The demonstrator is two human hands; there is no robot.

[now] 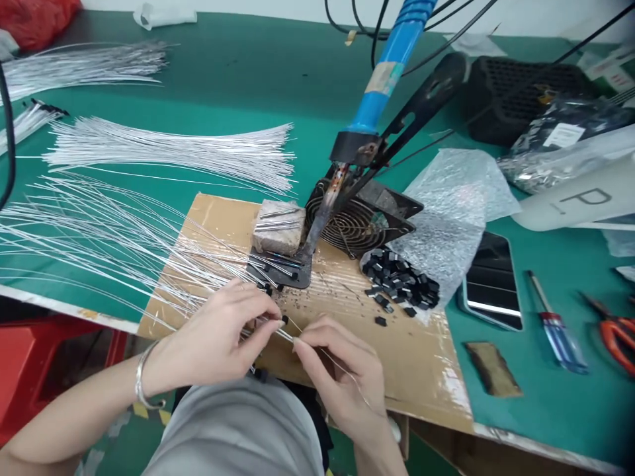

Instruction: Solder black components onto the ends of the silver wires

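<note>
My left hand [213, 334], with a silver bangle on the wrist, pinches thin white wires between thumb and forefinger. A small black tip [284, 320] shows beside that pinch. My right hand [342, 370] is closed on the end of a thin wire [284, 334] that spans the gap between the hands; a fine strand runs back across its palm. Both hands are over the front of a cardboard sheet [417, 370]. Just beyond my left hand, several black-tipped wires lie on a dark metal plate [301, 276]. Loose white wires [114, 231] fan out to the left.
A blue-handled soldering iron [381, 86] angles down beside a pale block [279, 238] and a fan [357, 228]. Black pieces [401, 277] spill from bubble wrap [446, 218]. Rightward lie a phone [493, 281], screwdriver [558, 330] and orange-handled pliers [620, 340]. A wire bundle [173, 149] lies behind.
</note>
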